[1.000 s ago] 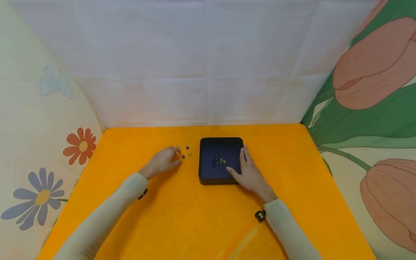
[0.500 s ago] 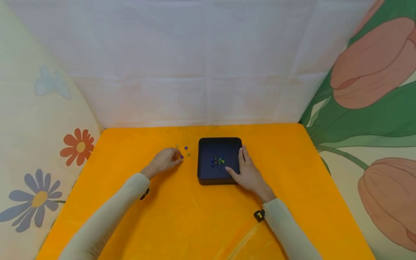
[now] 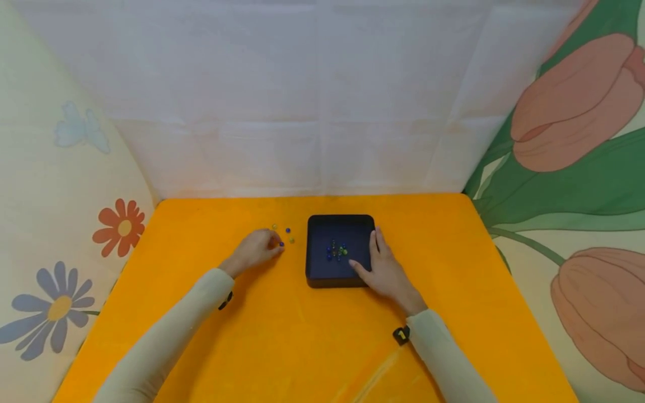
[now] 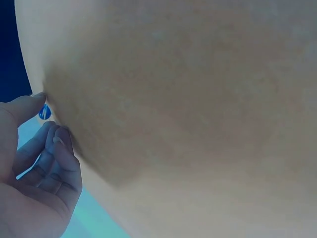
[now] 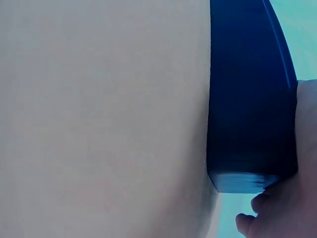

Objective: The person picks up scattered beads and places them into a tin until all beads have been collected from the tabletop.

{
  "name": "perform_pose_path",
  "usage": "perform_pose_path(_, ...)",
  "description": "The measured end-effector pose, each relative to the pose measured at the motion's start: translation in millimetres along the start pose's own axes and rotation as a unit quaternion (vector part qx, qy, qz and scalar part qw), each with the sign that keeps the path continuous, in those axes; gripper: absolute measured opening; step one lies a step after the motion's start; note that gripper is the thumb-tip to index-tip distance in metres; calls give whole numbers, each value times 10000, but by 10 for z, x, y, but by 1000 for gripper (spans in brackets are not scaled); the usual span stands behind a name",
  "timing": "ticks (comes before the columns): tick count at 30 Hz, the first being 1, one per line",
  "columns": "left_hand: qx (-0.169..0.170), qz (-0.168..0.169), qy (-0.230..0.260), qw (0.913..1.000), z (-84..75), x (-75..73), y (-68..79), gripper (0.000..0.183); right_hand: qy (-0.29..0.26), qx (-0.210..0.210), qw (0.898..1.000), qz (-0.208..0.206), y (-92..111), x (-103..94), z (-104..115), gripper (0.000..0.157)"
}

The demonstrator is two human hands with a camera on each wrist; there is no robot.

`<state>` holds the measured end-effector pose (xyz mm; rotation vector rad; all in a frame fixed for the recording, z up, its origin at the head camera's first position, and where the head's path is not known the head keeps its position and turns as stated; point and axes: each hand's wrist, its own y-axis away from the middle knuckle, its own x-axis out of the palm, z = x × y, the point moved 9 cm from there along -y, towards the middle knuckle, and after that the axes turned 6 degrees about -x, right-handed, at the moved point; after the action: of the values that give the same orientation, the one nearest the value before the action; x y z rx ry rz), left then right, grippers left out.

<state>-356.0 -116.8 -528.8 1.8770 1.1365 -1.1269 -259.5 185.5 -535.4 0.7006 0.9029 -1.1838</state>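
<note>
My left hand [image 3: 253, 248] reaches low over the tablecloth, thumb and forefinger at either side of a blue marble [image 3: 281, 244]. In the left wrist view that marble [image 4: 44, 112] shows pinched between the thumb tip and the forefinger, the other fingers curled below. With my right hand [image 3: 389, 273] I hold the right side of a square black tray [image 3: 339, 282], thumb over the rim inside and fingers along the outer wall. Several marbles [image 3: 333, 252], blue and greenish, lie clustered on the tray's floor. The right wrist view shows the tray's outer wall [image 5: 252, 99] close up.
Left of the tray, another blue marble [image 3: 288, 230], a greenish one [image 3: 291, 240] and a pale one [image 3: 274, 226] lie loose. An orange cloth [image 3: 282, 341] covers the table. A white sheet [image 3: 317, 129] hangs behind it, and flowered panels flank both sides.
The left thumb and forefinger have closed in on the blue marble from a wider spread. The right hand stays on the tray. The head view has shifted slightly.
</note>
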Motion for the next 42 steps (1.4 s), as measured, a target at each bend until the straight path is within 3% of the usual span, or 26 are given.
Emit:
perform_pose_path(8,-113,40,-8,9999,2,13,-2,27,627,-40,9980,-21,10,-26,45,107)
perform_pose_path(21,-139,7,-167,9998,-9,-10,15,25,1156,-99,9929,247,5,-48,85,113)
perform_pose_path(36,-91,43,-194,9998,-9,27,7,24,1016,-88,9943,314,0,-25,63,121)
perform_pose_path(42,-50,27,-187,9998,-7,27,-7,22,1061,-10,9929,540,-19,-38,50,130)
